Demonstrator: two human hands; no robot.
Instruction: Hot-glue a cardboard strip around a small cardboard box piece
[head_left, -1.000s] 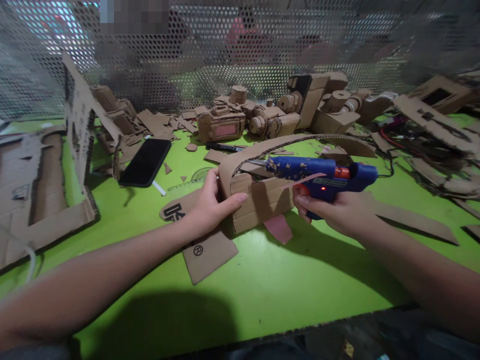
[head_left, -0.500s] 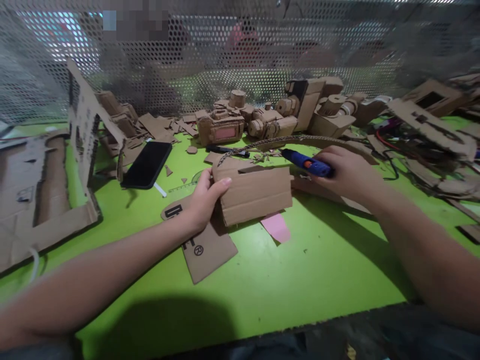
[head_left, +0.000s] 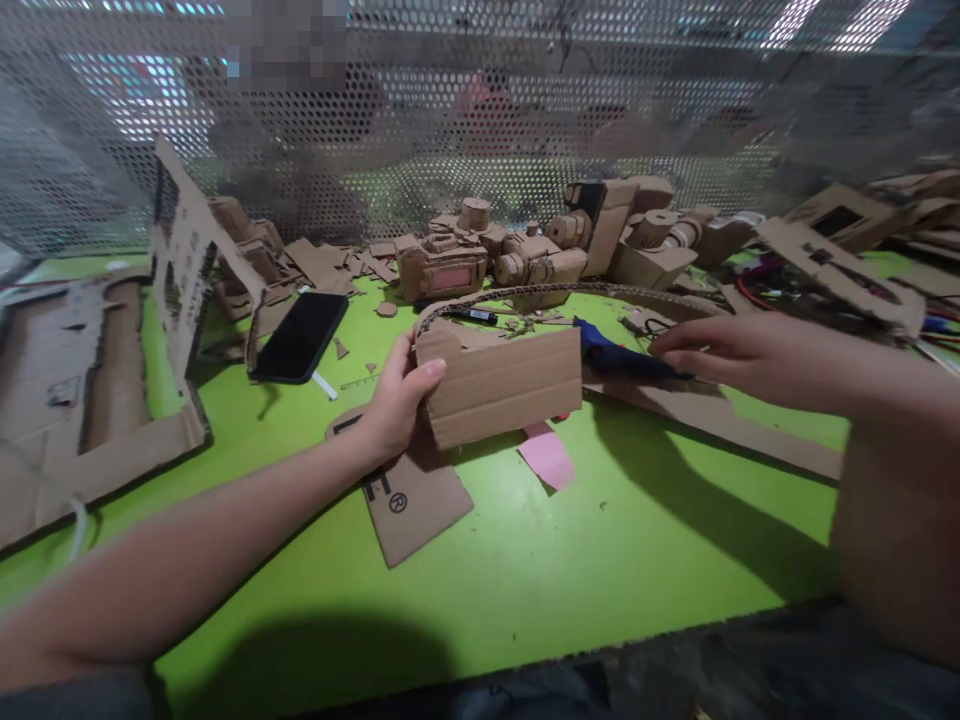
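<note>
1. The left hand [head_left: 401, 395] is closed on the left end of the cardboard piece [head_left: 506, 385], its thumb on the front face and its fingers mostly hidden behind.
2. The right hand [head_left: 742, 365] is loosely curled at the near end of the blue glue gun [head_left: 630, 355]; I cannot tell whether it grips or merely hovers.
3. The piece is near the middle of the green worktop [head_left: 525, 590], just beyond the pink paper [head_left: 549, 458]; whether its lower edge rests there is unclear.
4. If the gun's tip is hot, it could burn fingers or stick to nearby scraps.
5. The long curved strip [head_left: 570, 290] might peel away if its joint is weak or the right arm knocks it.
6. The piece looks plain brown, its front panel faintly creased lengthwise; the strip arches rightward from its left end, showing a corrugated edge.
</note>
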